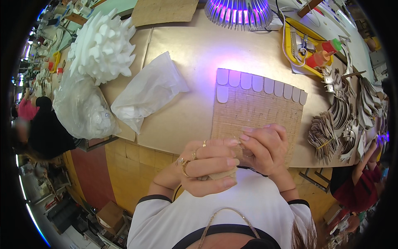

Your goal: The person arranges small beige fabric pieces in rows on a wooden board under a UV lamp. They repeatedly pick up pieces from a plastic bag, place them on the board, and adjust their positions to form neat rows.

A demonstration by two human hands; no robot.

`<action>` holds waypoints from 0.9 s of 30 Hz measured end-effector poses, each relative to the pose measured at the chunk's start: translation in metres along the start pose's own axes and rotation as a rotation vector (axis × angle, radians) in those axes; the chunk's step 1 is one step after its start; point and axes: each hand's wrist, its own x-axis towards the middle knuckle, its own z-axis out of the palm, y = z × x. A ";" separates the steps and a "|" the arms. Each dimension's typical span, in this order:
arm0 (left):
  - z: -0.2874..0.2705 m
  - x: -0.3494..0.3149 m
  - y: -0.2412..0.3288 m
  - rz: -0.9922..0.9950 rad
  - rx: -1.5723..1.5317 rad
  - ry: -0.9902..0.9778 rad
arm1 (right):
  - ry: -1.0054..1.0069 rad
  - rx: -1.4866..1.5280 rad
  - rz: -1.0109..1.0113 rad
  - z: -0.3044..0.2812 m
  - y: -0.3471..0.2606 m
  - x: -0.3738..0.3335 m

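My left hand (209,168), with rings on its fingers, is curled around a beige piece (223,175) that is mostly hidden by the fingers. My right hand (266,150) is closed in a pinch close beside the left fingertips. What lies between its fingers is too hidden to name. Both hands are raised over the near edge of a brown cardboard sheet (257,112). Along the sheet's far edge runs a row of pale tabs with rounded ends (246,81), and one more tab (222,94) lies below the row's left end.
A finned lamp (239,13) glows purple at the back. At the right stand a yellow tray (287,43) with bottles and a rubber-banded bundle of beige pieces (324,137). White foam (103,45) and plastic bags (149,89) occupy the left. Other people (45,128) are at both sides.
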 end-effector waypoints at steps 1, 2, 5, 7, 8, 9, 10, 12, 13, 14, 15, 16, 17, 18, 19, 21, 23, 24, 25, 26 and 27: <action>0.000 0.000 0.000 0.006 0.002 -0.013 | 0.004 -0.005 -0.004 0.001 0.000 0.000; -0.001 0.000 -0.001 0.017 0.002 -0.012 | 0.008 -0.010 -0.009 0.001 0.000 0.000; 0.000 -0.001 -0.002 0.049 0.031 0.015 | 0.006 0.008 -0.006 0.001 0.000 0.001; 0.001 -0.002 -0.001 0.030 0.037 0.003 | 0.006 0.008 -0.009 0.001 0.000 0.001; 0.001 -0.002 -0.001 0.036 0.042 -0.002 | 0.007 0.013 -0.008 0.001 0.000 0.001; 0.001 -0.002 -0.001 0.031 0.045 -0.003 | 0.009 0.010 -0.010 0.001 0.000 0.002; 0.001 -0.001 0.000 0.042 0.050 -0.002 | 0.012 0.007 -0.013 0.001 0.000 0.002; 0.002 -0.001 0.000 0.048 0.053 -0.003 | 0.019 0.005 -0.017 0.001 0.000 0.002; 0.001 -0.001 0.001 0.042 0.051 -0.006 | 0.024 0.005 -0.019 0.002 0.000 0.002; 0.001 -0.001 0.001 0.036 0.050 -0.009 | 0.029 0.006 -0.021 0.002 0.000 0.002; 0.000 -0.002 0.001 0.032 0.048 -0.012 | 0.029 0.011 -0.020 0.002 0.000 0.002; 0.000 -0.003 0.001 0.028 0.047 -0.015 | 0.028 0.016 -0.018 0.002 0.001 0.001; -0.001 -0.004 0.001 0.024 0.045 -0.019 | 0.027 0.021 -0.017 0.002 0.001 0.001; -0.002 -0.005 0.002 0.007 0.036 -0.037 | 0.022 0.021 -0.019 0.002 0.001 0.002; -0.003 -0.006 0.003 -0.009 0.026 -0.054 | 0.018 0.022 -0.020 0.002 0.001 0.002; -0.002 -0.008 0.005 -0.166 -0.069 -0.004 | 0.034 0.051 -0.003 0.003 0.002 0.003; 0.006 -0.008 0.005 -0.429 -0.263 0.169 | 0.075 0.107 0.035 0.007 0.003 0.006; 0.009 -0.008 0.005 -0.540 -0.379 0.292 | 0.099 0.157 0.088 0.010 0.004 0.007; 0.014 -0.007 0.005 -0.632 -0.516 0.451 | 0.124 0.209 0.141 0.012 0.004 0.009; 0.016 -0.006 0.002 -0.721 -0.652 0.611 | 0.149 0.261 0.194 0.014 0.004 0.010; 0.013 -0.006 -0.004 -0.719 -0.853 0.594 | 0.147 0.288 0.206 0.015 0.004 0.011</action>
